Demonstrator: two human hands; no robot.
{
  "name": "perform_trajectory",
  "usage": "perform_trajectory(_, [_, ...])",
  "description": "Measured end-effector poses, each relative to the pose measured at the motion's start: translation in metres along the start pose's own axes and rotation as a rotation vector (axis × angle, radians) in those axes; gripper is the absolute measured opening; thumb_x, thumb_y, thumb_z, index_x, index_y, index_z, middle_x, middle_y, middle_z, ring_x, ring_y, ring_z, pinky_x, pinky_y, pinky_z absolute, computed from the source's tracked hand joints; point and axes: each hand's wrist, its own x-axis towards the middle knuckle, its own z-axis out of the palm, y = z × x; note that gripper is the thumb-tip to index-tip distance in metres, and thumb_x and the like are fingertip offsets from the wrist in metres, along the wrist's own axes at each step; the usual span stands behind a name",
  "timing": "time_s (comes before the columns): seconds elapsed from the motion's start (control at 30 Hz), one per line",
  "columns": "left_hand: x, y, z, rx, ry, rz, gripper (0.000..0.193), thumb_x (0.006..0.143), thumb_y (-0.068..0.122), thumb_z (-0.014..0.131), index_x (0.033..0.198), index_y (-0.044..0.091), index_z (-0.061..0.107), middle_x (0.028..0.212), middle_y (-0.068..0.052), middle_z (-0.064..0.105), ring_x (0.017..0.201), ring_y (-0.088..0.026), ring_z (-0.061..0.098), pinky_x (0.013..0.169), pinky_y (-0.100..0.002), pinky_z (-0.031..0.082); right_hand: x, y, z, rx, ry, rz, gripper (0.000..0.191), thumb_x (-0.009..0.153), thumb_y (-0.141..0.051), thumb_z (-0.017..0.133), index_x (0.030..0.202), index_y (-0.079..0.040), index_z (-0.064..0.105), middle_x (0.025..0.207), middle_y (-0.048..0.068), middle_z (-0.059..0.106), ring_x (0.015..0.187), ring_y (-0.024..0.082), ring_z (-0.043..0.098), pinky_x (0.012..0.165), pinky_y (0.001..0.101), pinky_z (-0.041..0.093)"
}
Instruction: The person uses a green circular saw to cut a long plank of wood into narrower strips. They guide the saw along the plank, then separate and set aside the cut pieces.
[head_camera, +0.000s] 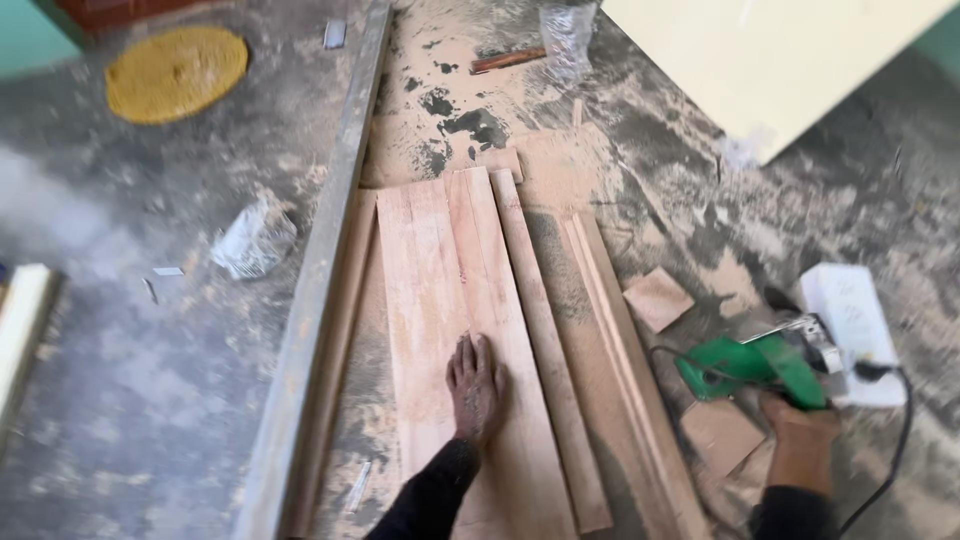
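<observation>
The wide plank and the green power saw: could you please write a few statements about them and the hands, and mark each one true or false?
1. The left hand lies flat, palm down, on the wide plank. True.
2. The right hand holds a hammer. False: it grips the green power saw.
3. A black cord runs from the saw's side. True.
4. The saw rests on top of the wide plank. False: it is off to the right, over the dusty floor.
5. A round yellow disc lies on the floor at upper left. True.
</observation>
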Motion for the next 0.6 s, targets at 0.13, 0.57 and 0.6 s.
perform_trajectory(0.13, [0.000, 0.005, -0.007, 0.012, 0.024, 0.031, 0.065, 0.104, 0.037, 0.042, 0.156, -0.001, 0.032, 0.160, -0.029, 0.031, 0.151, -0.041, 0.025, 0.123, -0.054, 0.016, -0.018, 0.000, -0.034, -0.256, 0.181, 0.043, 0.039, 0.106, -0.040, 0.048, 0.107, -0.018, 0.080, 0.100, 0.000, 0.082, 0.092, 0.017, 0.076, 0.076, 0.0340, 0.057])
perform_trajectory(0.57, [-0.002, 0.017, -0.023, -0.008, 0.018, 0.049, 0.068, 0.105, 0.040, 0.044, 0.157, -0.002, 0.031, 0.159, -0.031, 0.033, 0.151, -0.042, 0.027, 0.123, -0.054, 0.018, -0.188, 0.135, -0.161, -2.276, -0.334, -0.239, 0.052, 0.087, -0.042, 0.077, 0.127, -0.015, 0.058, 0.120, 0.010, 0.066, 0.112, 0.024, 0.065, 0.095, 0.0434, 0.053])
perform_trajectory(0.6, [-0.003, 0.018, -0.024, -0.001, 0.009, 0.042, 0.068, 0.105, 0.040, 0.044, 0.157, -0.001, 0.030, 0.159, -0.030, 0.033, 0.151, -0.042, 0.027, 0.124, -0.054, 0.018, -0.189, 0.151, -0.159, -2.470, -0.333, -0.146, 0.065, 0.086, -0.049, 0.078, 0.138, -0.020, 0.051, 0.130, 0.008, 0.064, 0.118, 0.025, 0.064, 0.100, 0.0442, 0.052])
